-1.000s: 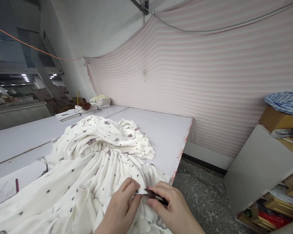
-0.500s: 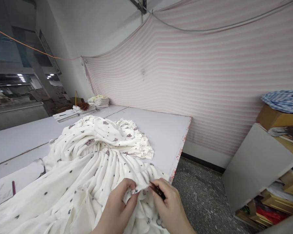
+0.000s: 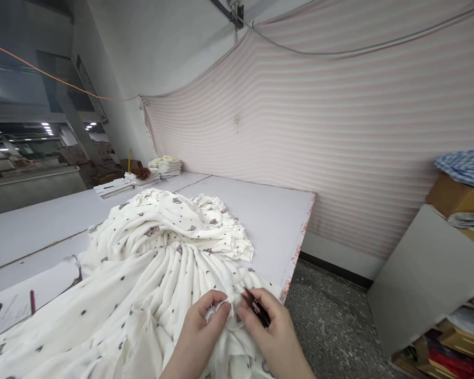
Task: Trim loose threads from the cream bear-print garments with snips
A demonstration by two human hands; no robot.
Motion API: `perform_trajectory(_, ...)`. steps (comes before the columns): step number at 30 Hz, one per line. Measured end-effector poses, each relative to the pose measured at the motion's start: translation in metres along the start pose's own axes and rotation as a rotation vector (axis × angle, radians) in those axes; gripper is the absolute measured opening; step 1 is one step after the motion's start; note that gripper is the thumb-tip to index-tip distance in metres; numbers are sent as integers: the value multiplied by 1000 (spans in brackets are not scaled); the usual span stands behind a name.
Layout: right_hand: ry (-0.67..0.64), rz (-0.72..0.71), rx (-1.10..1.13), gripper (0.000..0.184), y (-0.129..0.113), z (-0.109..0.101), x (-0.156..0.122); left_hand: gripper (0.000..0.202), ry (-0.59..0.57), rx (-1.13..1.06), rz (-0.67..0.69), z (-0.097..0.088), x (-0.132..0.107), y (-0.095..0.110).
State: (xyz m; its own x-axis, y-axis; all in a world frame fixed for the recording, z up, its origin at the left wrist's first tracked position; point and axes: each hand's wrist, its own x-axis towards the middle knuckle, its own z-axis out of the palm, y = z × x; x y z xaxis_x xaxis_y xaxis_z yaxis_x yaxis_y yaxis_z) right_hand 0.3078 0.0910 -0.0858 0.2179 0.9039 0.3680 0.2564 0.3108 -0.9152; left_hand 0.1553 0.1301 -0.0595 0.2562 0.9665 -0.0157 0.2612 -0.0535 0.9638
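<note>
A heap of white cloth [image 3: 150,263] printed with small dark figures lies bunched on the white table [image 3: 256,216] and runs toward me. My left hand [image 3: 199,329] pinches a fold of this cloth at the near table corner, fingers closed. My right hand [image 3: 272,331] is just beside it, closed round a small dark tool [image 3: 256,308], perhaps thread snips, whose tip points at the pinched fold. Both hands almost touch.
Stacks of folded cloth [image 3: 164,166] and papers sit at the far end of the table. A striped pink sheet [image 3: 339,131] hangs along the wall. On the right stand a grey board [image 3: 422,273] and shelves with boxes [image 3: 454,197]. A speckled floor [image 3: 332,316] lies beyond the table edge.
Both hands have stayed at the near corner. The left hand has gathered the fold tighter, and the dark tool in the right hand has tilted more upright against the cloth.
</note>
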Motion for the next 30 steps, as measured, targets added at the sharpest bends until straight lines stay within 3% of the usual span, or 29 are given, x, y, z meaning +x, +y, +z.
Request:
perform_trajectory(5,13,-82,-210,25,5,-5,-14,29,82,-28,27,5,-2,-2)
perform_trajectory(12,53,-129,-346,24,3,3,-13,22,24,77,117,3,-3,-5)
perform_trajectory(20,47,-78,-254,22,6,3,-13,21,-26,106,166,3,-4,-1)
perform_trajectory(30,12,50,-5,24,9,-5,-12,23,20,135,192,5,-4,-1)
